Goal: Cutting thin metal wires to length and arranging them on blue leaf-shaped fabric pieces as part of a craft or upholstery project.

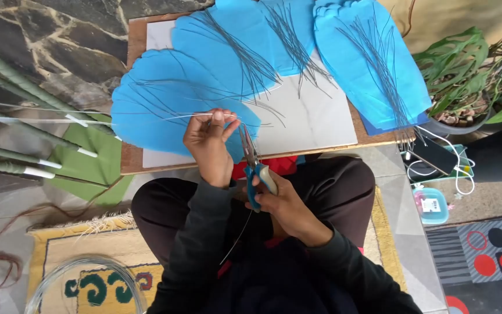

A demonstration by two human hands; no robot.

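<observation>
My left hand (207,142) pinches a thin straight wire (146,117) that runs out to the left over a blue petal-shaped sheet (169,104). My right hand (280,200) grips pliers with blue handles (254,166), jaws pointing up beside my left hand, close to the wire. Both hands hover at the near edge of a white board (315,119) that rests on a brown wooden panel (137,40). More blue sheets (373,64) with bundles of cut wires (379,58) lie across the board.
Green wrapped stems with white tips (13,157) lie at the left. A wire coil (85,285) sits on the yellow rug at lower left. A potted plant (472,75), a dark phone with white cable (437,157) and a small blue box (432,204) are at right.
</observation>
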